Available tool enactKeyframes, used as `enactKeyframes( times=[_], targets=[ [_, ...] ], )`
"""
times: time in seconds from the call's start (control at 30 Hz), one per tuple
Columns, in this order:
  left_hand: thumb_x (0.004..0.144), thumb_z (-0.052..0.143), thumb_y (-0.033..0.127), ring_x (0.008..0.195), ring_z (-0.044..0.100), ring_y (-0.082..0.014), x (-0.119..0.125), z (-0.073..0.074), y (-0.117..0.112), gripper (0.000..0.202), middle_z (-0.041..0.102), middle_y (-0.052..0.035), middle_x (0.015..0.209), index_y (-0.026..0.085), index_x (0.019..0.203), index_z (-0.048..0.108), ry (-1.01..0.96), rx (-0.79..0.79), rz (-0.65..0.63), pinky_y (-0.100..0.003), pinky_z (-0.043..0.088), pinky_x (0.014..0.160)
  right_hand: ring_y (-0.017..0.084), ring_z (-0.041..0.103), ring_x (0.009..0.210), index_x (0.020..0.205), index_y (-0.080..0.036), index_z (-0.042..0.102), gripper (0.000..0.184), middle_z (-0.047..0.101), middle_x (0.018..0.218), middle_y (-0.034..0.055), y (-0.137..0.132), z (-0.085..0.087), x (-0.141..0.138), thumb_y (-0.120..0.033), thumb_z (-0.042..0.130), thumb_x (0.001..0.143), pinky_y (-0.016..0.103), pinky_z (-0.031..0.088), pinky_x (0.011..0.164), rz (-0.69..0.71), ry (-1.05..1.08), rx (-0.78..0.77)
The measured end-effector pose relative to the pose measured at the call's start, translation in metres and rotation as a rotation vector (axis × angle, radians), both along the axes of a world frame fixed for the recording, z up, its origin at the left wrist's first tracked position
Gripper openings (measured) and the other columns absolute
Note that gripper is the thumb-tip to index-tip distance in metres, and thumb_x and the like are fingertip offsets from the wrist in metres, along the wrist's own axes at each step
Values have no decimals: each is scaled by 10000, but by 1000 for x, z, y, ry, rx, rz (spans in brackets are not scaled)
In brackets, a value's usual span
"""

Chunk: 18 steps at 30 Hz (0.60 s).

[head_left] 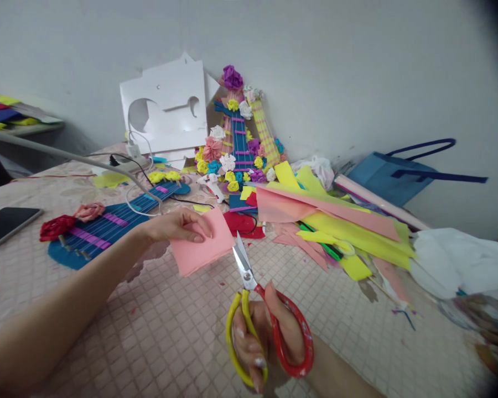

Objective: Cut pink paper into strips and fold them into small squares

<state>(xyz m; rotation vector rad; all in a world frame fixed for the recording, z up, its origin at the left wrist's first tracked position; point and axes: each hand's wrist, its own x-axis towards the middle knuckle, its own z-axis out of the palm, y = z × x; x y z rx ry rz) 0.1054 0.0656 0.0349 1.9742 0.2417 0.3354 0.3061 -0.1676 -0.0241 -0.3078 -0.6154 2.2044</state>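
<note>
Between the thumb and fingers of my left hand (182, 224) is a folded square of pink crepe paper (201, 251), held up over the table. My right hand (269, 331) grips a pair of scissors (245, 271), one handle yellow and the other red. Their blades are parted and point up at the paper's right corner, close beside it. A blue paper guitar (122, 221) with purple strips, strings and red and pink paper flowers lies beyond my left forearm. Sheets of pink crepe paper (327, 213) and yellow crepe paper (357, 235) are heaped to the right.
Decorated paper guitars (240, 135) stand against the wall, with a glue gun (211, 185) before them. Behind the cables is a white cut-out board (170, 110). A phone (8, 226) lies at left; a blue bag (392, 177) and white plastic bag (460, 262) are at right.
</note>
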Motion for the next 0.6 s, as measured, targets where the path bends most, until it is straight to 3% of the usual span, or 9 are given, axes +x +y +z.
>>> enactKeyframes(
  times=[0.33, 0.6],
  targets=[
    [782, 694, 201, 840, 641, -122, 2, -4, -3, 157, 706, -47, 955, 184, 937, 718, 15, -55, -39, -185, 495, 722, 84, 442, 476, 837, -106, 553, 721, 466, 603, -17, 0, 3, -1, -764, 258, 823, 184, 398, 379, 35, 85, -30],
    [787, 692, 206, 835, 643, -130, 1, -2, 0, 155, 716, -57, 917, 165, 934, 717, -14, 34, -19, -203, 489, 750, 60, 405, 404, 789, -118, 555, 705, 448, 563, -38, 0, -8, 1, -734, 218, 852, 205, 466, 385, 1, 131, -18]
  ],
)
